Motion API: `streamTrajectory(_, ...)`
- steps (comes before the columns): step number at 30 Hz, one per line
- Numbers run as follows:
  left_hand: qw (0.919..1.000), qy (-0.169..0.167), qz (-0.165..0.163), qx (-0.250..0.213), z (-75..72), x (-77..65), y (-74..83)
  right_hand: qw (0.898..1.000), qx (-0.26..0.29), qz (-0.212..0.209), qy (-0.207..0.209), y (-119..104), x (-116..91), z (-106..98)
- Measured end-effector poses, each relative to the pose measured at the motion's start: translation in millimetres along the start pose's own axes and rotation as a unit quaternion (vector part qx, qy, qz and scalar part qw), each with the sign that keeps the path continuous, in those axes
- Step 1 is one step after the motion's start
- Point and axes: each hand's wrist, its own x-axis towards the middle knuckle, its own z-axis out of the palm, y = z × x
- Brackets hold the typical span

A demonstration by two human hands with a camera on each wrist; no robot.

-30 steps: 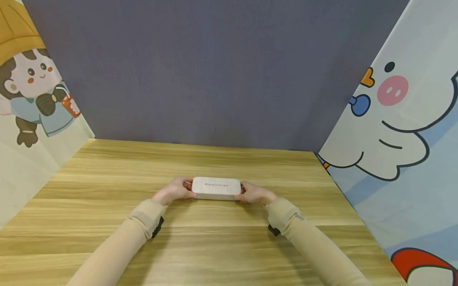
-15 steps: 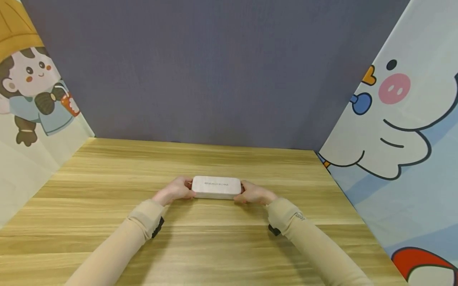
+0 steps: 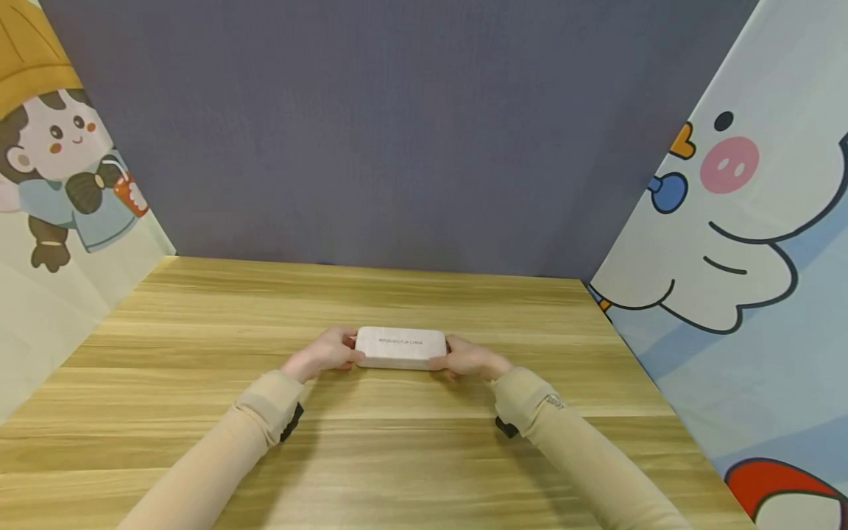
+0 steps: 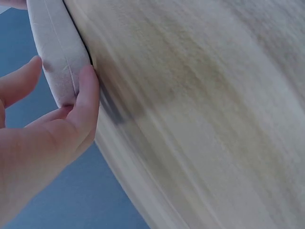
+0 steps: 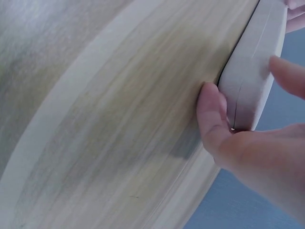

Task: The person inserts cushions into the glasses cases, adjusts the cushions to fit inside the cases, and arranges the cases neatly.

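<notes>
A white glasses case (image 3: 400,347) with rounded corners and a line of dark print on its lid lies lengthwise across the wooden table. A thin seam runs along its side in both wrist views, and its lid looks closed. My left hand (image 3: 326,349) holds the left end, thumb at the front and the other fingers curled round the end. The right hand (image 3: 472,358) grips the opposite end in the same way. In the left wrist view the fingertips (image 4: 87,76) reach along the case's lower edge, near the tabletop. Parts of the far fingers are hidden by the case.
The wood-grain table (image 3: 397,464) spreads around the case. A dark grey panel (image 3: 371,132) rises along its back edge. Cartoon-printed panels stand at the left (image 3: 73,309) and right (image 3: 722,383).
Both thumbs have shifted slightly inward along the front of the case, the right one more clearly. The case itself stays in almost the same place.
</notes>
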Motion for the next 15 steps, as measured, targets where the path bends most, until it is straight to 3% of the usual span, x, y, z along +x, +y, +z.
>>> streamTrajectory(7, 0.9995, 0.017, -0.006, 0.024, -0.6, -2.1, 6.6, 1.0, -0.017, 0.008, 0.015, -4.1, -1.9, -0.2)
streamTrajectory(15, 0.99, 0.054, 0.034, 0.125, 1.2, -9.4, 19.6, 0.991, -0.106, 0.04, 0.075, -10.9, -8.3, 3.8)
